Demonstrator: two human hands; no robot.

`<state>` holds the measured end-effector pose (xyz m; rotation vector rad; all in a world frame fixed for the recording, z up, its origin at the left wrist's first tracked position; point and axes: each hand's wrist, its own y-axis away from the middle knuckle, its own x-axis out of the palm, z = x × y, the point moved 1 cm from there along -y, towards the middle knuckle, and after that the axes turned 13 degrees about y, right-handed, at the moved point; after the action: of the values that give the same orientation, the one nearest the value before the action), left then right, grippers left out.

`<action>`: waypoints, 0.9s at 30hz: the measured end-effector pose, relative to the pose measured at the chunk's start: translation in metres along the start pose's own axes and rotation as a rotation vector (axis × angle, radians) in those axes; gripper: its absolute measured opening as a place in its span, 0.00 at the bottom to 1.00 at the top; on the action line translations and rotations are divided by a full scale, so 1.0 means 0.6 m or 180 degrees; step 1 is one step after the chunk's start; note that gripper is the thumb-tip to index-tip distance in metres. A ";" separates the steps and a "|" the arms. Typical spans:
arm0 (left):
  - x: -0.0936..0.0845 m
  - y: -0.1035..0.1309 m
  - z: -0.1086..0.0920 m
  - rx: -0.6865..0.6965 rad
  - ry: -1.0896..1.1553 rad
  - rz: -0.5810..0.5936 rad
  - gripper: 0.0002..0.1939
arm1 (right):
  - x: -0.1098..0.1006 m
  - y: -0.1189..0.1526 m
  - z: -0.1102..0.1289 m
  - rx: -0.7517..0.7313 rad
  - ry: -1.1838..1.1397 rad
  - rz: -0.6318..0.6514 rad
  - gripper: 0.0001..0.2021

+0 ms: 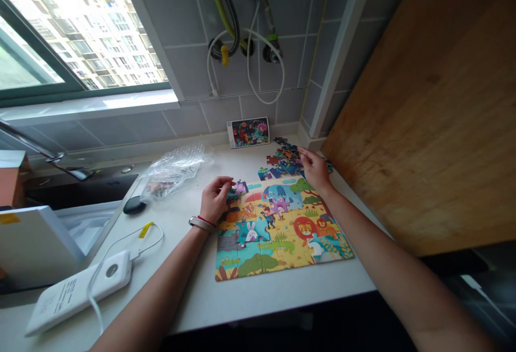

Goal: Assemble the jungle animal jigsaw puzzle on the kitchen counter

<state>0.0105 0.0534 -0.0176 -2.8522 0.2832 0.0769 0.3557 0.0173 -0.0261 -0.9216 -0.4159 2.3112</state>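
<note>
An animal jigsaw puzzle point(282, 247) lies assembled on the white counter, with a lion, an elephant and a crocodile on it. Loose pieces with a rabbit point(252, 231) and with purple figures rest on top of it. At its upper left corner my left hand point(215, 199) is closed, thumb and fingers round a dark teal puzzle piece beside a purple puzzle piece point(241, 187). Beyond the upper right corner, my right hand point(316, 170) pinches a puzzle piece at the edge of a heap of dark puzzle pieces point(284, 163); its fingertips partly hide that piece.
A picture card point(249, 133) leans against the tiled wall. On the left are crumpled clear plastic point(177, 166), a black mouse-like object point(134, 205), a white power bank point(80, 293) with its cable, and a sink point(100, 188). A wooden panel point(419, 115) bounds the right side.
</note>
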 end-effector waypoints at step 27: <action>0.010 0.022 -0.032 0.0516 -0.0542 0.0257 0.10 | 0.026 0.020 0.022 -0.1078 0.1184 0.1069 0.23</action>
<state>0.0142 0.0345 -0.0032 -2.6530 0.3518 0.2973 0.3323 0.0172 -0.0305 -1.6647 -0.5331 2.3225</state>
